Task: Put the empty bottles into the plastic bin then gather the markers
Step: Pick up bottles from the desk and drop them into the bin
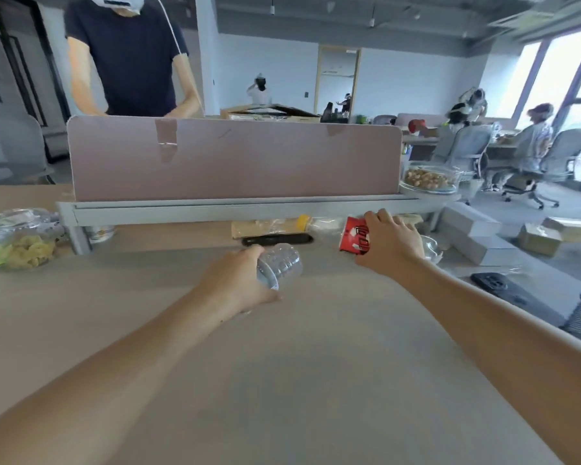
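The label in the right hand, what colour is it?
Red, with white and black print. The head view shows the label best.

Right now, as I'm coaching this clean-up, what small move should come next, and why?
Probably lift the red-labelled bottle off the desk: the right hand curls round it, and the left hand grips a clear bottle, so both seem ready to carry.
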Available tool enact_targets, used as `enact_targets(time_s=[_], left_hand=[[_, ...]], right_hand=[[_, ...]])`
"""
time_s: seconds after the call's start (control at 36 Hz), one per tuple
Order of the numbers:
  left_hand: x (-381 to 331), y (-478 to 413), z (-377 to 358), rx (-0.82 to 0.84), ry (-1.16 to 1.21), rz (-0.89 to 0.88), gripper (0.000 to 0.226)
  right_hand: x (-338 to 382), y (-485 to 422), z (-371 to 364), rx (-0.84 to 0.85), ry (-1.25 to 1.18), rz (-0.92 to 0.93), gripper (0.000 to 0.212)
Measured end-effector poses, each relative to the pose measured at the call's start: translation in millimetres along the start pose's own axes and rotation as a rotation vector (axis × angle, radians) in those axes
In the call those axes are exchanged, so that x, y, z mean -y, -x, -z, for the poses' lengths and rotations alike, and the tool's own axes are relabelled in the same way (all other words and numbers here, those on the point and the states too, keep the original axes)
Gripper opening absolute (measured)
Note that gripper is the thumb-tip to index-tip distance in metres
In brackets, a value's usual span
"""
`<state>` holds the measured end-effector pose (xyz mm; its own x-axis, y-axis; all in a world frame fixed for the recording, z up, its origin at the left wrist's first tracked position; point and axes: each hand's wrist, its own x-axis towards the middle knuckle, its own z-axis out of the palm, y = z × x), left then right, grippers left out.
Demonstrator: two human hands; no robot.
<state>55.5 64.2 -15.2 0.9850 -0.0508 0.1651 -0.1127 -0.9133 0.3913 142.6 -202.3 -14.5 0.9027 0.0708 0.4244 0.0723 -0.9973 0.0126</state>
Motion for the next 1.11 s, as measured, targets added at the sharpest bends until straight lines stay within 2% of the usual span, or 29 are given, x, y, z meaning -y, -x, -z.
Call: enact_targets(time_s=[0.25, 0.44, 0.61, 0.78, 0.92, 1.11], left_hand=[[-91, 41, -20, 0.068, 0.098, -0.141, 0.051], [-208, 100, -44, 0.166, 0.139, -0.364, 0.080], [-309, 174, -100, 0.300, 0.186, -0.538, 0.078], [-372, 240, -191, 0.536, 0.185, -0.621, 0.090], [-399, 268, -266, 0.767, 0.149, -0.575, 0.083], [-432, 281, -353, 0.815, 0.144, -0.509, 0.090]], right_hand=[[-52, 93, 85, -0.065, -0.033, -0.089, 0.076], [-148, 202, 160, -0.106, 0.073, -0.246, 0.081], [-233, 328, 206, -0.098, 0.157, -0.422, 0.077], [-288, 453, 209, -0.053, 0.201, -0.635, 0.076], [-316, 536, 185, 0.009, 0.190, -0.760, 0.073], [-342, 618, 144, 0.087, 0.171, -0.877, 0.072]])
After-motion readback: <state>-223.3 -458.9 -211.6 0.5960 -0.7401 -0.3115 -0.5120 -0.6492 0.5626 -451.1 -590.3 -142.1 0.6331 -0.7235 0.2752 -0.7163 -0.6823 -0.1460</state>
